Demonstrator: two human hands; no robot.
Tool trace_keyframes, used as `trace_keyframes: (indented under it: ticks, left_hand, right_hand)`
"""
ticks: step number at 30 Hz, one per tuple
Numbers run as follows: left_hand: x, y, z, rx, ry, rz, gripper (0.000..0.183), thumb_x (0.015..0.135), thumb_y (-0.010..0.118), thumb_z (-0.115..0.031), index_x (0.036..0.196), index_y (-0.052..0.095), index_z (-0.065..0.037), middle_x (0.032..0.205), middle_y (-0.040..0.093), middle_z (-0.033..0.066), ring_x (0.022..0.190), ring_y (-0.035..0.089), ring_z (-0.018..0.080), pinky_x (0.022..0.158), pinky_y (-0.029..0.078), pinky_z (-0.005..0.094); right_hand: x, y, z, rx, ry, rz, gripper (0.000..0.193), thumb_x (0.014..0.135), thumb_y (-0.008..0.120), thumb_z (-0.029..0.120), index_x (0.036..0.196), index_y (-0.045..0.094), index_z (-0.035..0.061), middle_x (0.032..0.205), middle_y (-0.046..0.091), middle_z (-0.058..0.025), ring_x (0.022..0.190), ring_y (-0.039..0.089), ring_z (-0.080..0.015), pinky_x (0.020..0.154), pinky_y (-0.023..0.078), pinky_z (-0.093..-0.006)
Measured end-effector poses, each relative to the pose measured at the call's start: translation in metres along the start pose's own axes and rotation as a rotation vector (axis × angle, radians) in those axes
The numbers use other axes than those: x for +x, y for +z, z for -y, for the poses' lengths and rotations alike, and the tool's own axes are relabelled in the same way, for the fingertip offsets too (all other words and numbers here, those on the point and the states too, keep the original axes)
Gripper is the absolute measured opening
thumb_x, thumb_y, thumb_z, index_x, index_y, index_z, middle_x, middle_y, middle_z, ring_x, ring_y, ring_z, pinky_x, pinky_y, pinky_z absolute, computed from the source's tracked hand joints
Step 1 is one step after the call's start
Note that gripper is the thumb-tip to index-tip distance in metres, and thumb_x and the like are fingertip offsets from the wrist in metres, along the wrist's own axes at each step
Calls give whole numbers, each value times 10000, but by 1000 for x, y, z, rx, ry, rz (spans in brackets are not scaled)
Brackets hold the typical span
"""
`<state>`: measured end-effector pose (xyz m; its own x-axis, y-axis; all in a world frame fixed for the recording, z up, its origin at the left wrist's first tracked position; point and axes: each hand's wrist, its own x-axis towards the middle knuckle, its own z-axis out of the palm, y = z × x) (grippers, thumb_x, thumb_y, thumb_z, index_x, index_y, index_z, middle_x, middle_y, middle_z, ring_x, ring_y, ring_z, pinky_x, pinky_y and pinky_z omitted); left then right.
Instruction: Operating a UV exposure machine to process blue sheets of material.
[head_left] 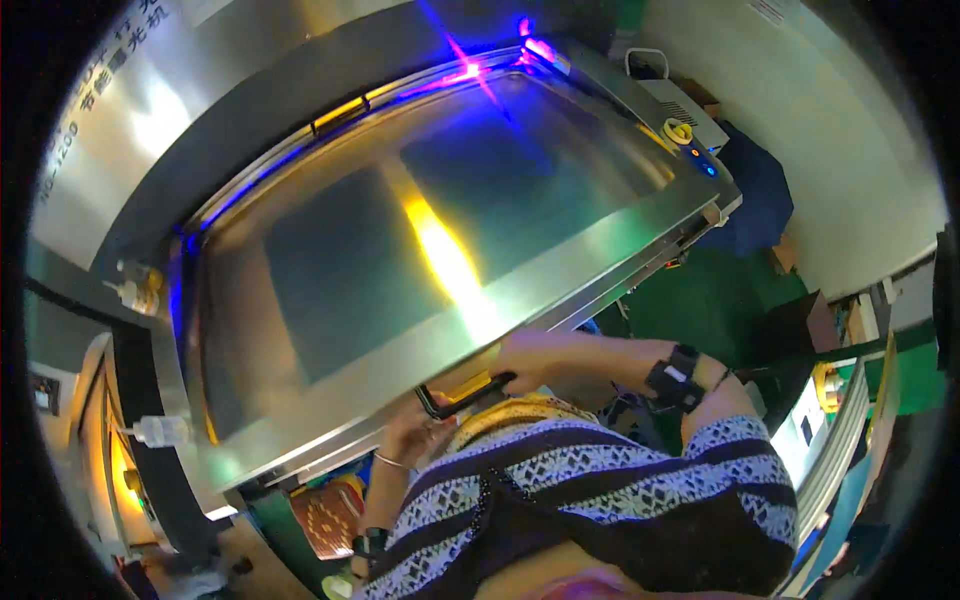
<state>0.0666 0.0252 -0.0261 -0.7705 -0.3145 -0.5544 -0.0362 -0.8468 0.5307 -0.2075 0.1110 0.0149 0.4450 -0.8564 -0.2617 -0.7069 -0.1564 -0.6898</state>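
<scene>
At the front edge of a large metal-framed machine bed (560, 290), a black U-shaped handle (466, 402) is between my hands. My right hand (492, 366) reaches across in front of me and is closed on the handle, its fingers partly hidden. My left hand (410, 432) is at the handle's left end with fingers curled against it; some of them are hidden. Two dark rectangular sheets (340, 270) lie side by side under the bed's shiny cover. A bright yellow reflection runs between them.
Purple-blue lights (474, 70) glow along the bed's far edge. At the right corner are lit buttons (702, 162) and a yellow tape roll (678, 131). Squeeze bottles (160, 431) stand on the left. A woven brown item (332, 518) sits below the front edge. Green floor (720, 300) shows at right.
</scene>
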Motion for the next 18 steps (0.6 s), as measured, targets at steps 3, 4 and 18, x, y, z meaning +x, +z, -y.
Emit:
trace_keyframes:
  ticks: [3,4,18]
  left_hand:
    - [-15,34,-44,15,119,90,509,663,684,-164,1106,513,18,1042,572,141,1016,540,305,898,410,534]
    - [-17,48,-58,46,274,144,497,661,681,-147,1095,522,35,1094,553,159,1064,511,334,918,349,602]
    - [21,-63,-197,1072,240,-605,406,860,455,-339,1185,520,-104,1131,565,104,1012,554,218,862,407,369]
  right_hand:
    - [-21,-60,30,-114,-64,-101,241,673,615,275,824,602,88,707,593,-147,683,579,-342,615,451,-436]
    - [-26,-80,39,-131,-87,-164,234,673,616,274,822,603,94,716,595,-146,696,583,-343,630,459,-433]
    - [-18,-257,86,-312,-637,-1405,230,824,592,249,898,583,32,748,552,-67,675,516,-174,648,426,-295]
